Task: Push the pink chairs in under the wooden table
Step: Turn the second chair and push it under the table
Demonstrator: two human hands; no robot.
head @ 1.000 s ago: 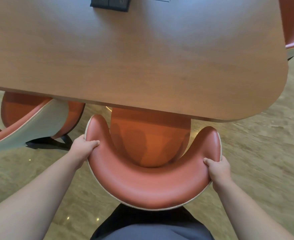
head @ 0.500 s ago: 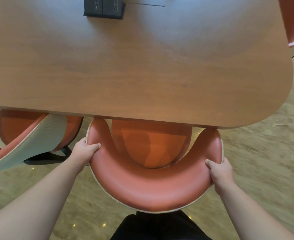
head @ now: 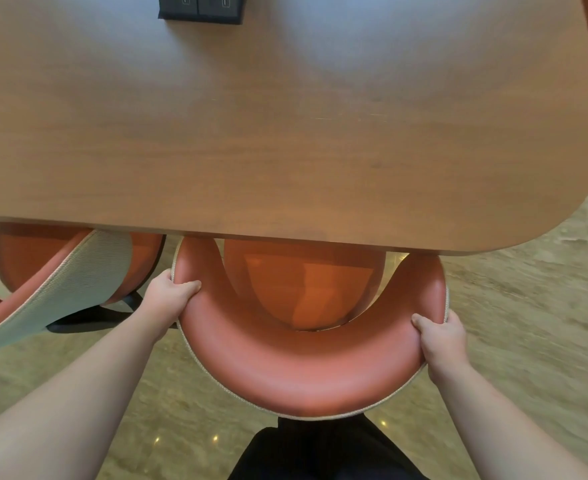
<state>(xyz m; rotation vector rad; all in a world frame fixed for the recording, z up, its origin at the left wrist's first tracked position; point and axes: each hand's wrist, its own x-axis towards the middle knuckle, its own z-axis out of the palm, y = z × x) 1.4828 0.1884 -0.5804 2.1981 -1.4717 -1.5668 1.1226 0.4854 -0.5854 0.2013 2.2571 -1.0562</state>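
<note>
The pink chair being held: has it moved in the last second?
Yes. The pink chair has slid further under the wooden table; its armrest tips now reach the table's edge.

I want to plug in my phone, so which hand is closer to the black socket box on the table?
Left. The left hand grips the chair below the socket box; the right hand is lower, far right.

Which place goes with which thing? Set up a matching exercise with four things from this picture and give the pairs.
Things:
1. black socket panel
2. left hand
3. right hand
4. second pink chair with the grey mesh back

Places:
A. gripping the right side of the curved pink chair back
B. set in the wooden table, at the top edge of the picture
C. left of the gripped chair, seat partly under the table
D. gripping the left side of the curved pink chair back

Pairs: 1-B, 2-D, 3-A, 4-C
</note>
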